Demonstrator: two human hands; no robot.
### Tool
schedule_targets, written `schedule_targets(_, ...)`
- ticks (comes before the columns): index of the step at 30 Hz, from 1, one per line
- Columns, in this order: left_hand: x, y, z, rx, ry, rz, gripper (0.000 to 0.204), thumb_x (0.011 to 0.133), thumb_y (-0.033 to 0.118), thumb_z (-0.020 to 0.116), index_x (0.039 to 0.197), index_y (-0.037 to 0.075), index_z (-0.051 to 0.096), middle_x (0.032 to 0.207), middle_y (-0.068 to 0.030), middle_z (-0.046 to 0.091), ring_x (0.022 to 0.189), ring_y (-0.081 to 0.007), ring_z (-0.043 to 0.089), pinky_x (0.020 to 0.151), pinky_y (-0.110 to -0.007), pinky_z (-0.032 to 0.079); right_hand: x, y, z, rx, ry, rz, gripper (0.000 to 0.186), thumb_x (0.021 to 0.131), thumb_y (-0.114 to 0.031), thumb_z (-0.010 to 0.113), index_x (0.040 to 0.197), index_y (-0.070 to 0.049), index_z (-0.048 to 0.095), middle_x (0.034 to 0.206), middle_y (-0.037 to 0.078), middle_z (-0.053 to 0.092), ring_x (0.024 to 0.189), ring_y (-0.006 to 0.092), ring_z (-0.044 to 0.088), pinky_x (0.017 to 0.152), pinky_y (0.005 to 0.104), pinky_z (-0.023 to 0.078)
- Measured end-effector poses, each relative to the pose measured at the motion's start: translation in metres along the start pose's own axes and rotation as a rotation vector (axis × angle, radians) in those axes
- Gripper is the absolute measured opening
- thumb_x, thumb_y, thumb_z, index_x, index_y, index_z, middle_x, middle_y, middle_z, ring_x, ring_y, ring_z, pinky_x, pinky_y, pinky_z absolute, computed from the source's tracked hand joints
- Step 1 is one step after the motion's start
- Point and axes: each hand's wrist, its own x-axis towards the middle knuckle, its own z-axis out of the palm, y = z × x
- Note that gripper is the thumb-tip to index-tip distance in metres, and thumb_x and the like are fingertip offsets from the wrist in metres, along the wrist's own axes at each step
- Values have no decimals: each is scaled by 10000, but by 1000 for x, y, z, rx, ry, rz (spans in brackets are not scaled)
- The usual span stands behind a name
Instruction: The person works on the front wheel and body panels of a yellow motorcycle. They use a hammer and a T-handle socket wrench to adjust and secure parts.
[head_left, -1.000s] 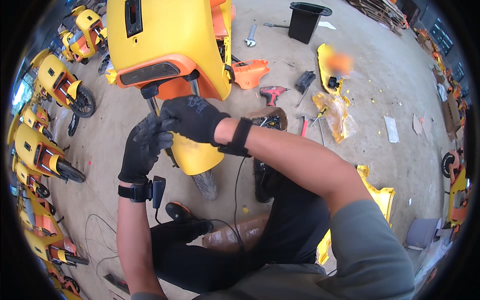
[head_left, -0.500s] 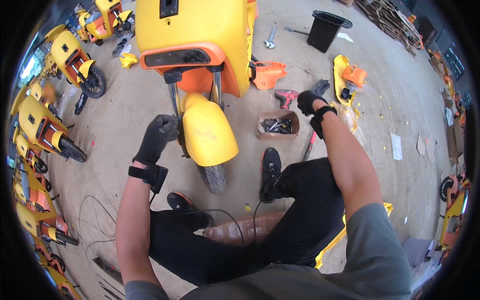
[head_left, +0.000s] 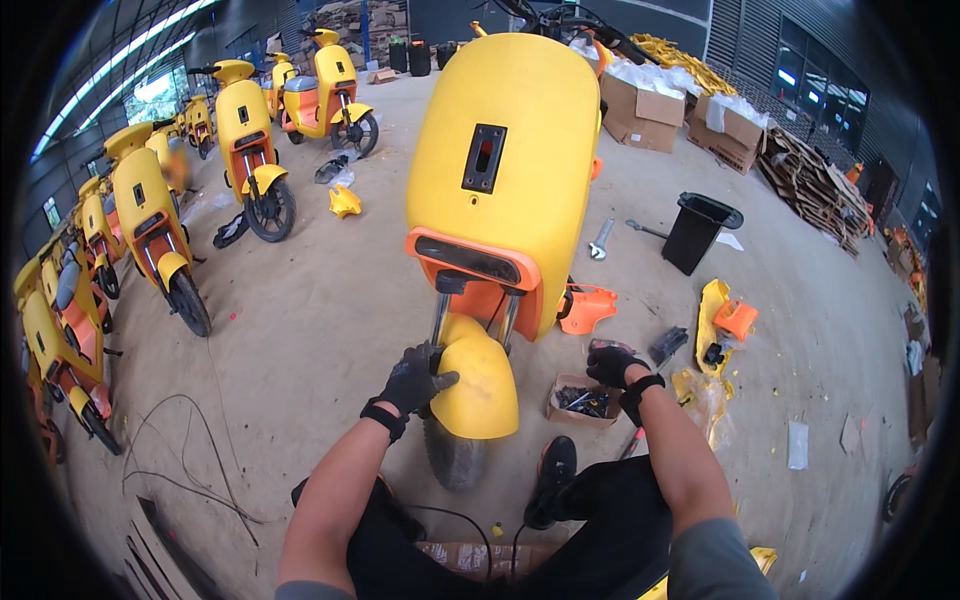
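Note:
My gloved left hand [head_left: 410,380] is curled at the left edge of the yellow front fender [head_left: 477,385] of an upright scooter [head_left: 510,95], beside its fork and over the tire [head_left: 455,460]. My gloved right hand [head_left: 610,368] is closed beside a red drill [head_left: 603,345], partly covering it; what, if anything, it holds is hidden. A cardboard box of small black hardware [head_left: 583,400] lies just below that hand, with a red-handled tool [head_left: 633,443] nearby.
Yellow scooters [head_left: 140,205] line the left. Loose panels [head_left: 588,308], wrenches [head_left: 600,240] and a black bin [head_left: 690,245] lie on the concrete floor. Cardboard boxes [head_left: 640,120] and flattened cardboard [head_left: 810,190] stand at the back right. Cables [head_left: 225,500] lie at the lower left.
The view has tilted up. My hands, together at the fork a second ago, are apart: the left at the fender, the right moved right toward the drill and hardware box.

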Motion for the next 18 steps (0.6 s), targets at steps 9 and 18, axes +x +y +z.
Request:
schedule_targets(9, -4, 6, -4, -37, 62, 23, 522, 699, 315, 719, 1067, 44, 468, 1046, -197, 563, 1015, -363, 522, 853, -425, 427, -11, -16, -9, -43, -46, 78, 342, 765, -331, 588, 1036, -123, 613, 1102, 132, 603, 1051, 284, 560, 887, 358, 446)
schedule_targets(18, -6, 14, -9, -31, 25, 28, 515, 717, 329, 704, 1079, 43, 475, 1091, -207, 537, 1046, -360, 508, 865, -425, 424, -9, -10, -5, -6, -44, 65, 350, 758, -332, 605, 1038, -122, 612, 1109, 136, 598, 1059, 277, 558, 895, 358, 440)
